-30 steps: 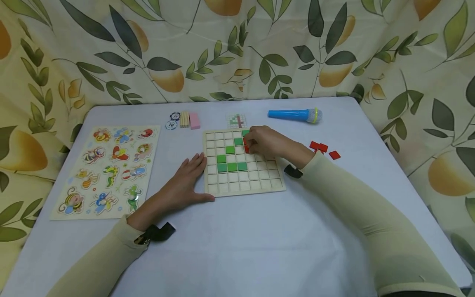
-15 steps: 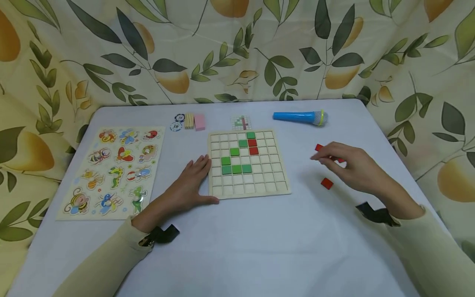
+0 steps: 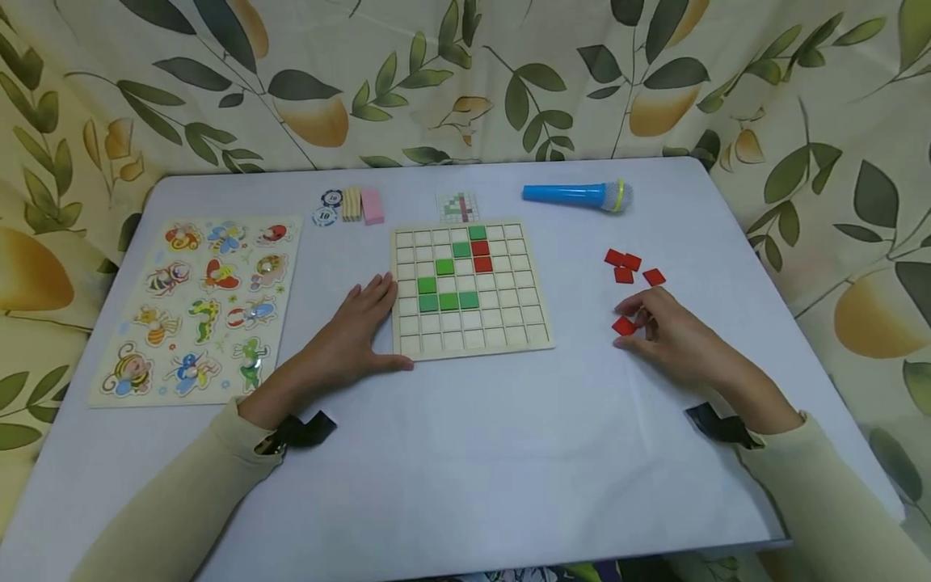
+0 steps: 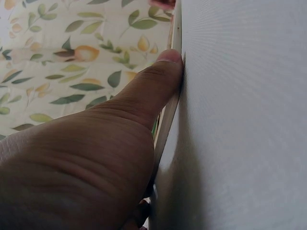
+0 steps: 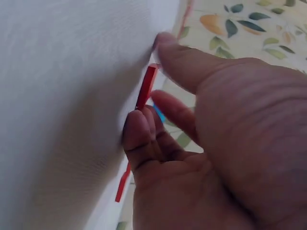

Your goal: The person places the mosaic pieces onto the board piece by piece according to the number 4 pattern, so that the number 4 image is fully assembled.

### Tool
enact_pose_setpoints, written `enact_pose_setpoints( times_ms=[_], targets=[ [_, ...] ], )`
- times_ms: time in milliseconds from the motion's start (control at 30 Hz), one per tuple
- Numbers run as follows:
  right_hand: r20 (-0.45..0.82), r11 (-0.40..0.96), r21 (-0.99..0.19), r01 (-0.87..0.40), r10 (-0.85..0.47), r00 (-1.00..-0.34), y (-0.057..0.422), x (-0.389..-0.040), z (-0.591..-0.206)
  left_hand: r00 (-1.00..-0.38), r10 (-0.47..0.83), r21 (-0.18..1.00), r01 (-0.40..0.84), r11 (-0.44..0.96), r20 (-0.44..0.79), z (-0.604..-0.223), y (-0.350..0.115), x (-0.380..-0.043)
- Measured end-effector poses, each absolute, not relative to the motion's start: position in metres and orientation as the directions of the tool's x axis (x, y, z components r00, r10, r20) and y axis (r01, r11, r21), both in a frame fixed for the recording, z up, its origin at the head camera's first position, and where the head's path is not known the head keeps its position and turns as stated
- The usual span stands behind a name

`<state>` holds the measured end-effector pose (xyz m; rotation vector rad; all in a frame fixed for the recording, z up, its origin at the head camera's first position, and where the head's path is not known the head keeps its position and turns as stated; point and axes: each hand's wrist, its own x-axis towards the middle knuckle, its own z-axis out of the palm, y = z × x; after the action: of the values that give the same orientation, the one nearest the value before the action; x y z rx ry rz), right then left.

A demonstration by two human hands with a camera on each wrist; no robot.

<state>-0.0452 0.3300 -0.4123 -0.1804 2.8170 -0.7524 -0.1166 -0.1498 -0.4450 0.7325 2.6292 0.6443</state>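
In the head view my left hand (image 3: pixel 349 327) lies along the left side of a white gridded board (image 3: pixel 502 331), thumb at the near left corner. The left wrist view shows that thumb (image 4: pixel 151 86) against the board's edge. Several green tiles (image 3: pixel 448 301) and two red tiles (image 3: pixel 482 264) sit in the board's squares. My right hand (image 3: pixel 676 339) is low over the cloth to the right, thumb and fingers spread around one loose red tile (image 3: pixel 623 326). In the right wrist view this red tile (image 5: pixel 146 86) stands between thumb and fingertips, with a small gap at the thumb.
Several more red tiles (image 3: pixel 623 260) lie just beyond my right hand. Behind the board are a small pattern card (image 3: pixel 458 208), a blue toy microphone (image 3: pixel 575 195), a pink block (image 3: pixel 372 207), striped wooden pieces (image 3: pixel 351 204) and round chips (image 3: pixel 325 216). An insect puzzle board (image 3: pixel 196 315) lies left.
My right hand has left the board, where two red tiles now show, and moved right and down to a loose red tile. My left hand stays at the board's edge. The head view has tilted.
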Motion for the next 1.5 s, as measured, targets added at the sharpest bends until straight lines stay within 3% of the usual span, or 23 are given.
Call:
enact_pose_setpoints(
  times_ms=[267,1133,1267,1500],
  targets=[
    [-0.230,0.874,-0.485,0.034,-0.090,-0.969,0.339,-0.027,-0.413,-0.795,0.572,0.535,0.399,0.745,-0.202,-0.452,-0.146,-0.107],
    [-0.073,0.882,-0.465,-0.080,-0.129,-0.989,0.322,-0.039,-0.417,-0.814,0.557,0.519,0.408,0.752,-0.167,-0.446,-0.154,-0.111],
    [-0.053,0.879,-0.451,-0.155,-0.200,-0.978,0.313,-0.047,-0.406,-0.810,0.562,0.527,0.409,0.745,-0.167,-0.448,-0.153,-0.111],
    [0.153,0.814,-0.369,-0.449,-0.424,-0.893,0.272,-0.081,-0.379,-0.812,0.562,0.514,0.418,0.749,-0.158,-0.444,-0.151,-0.113]
  ],
)
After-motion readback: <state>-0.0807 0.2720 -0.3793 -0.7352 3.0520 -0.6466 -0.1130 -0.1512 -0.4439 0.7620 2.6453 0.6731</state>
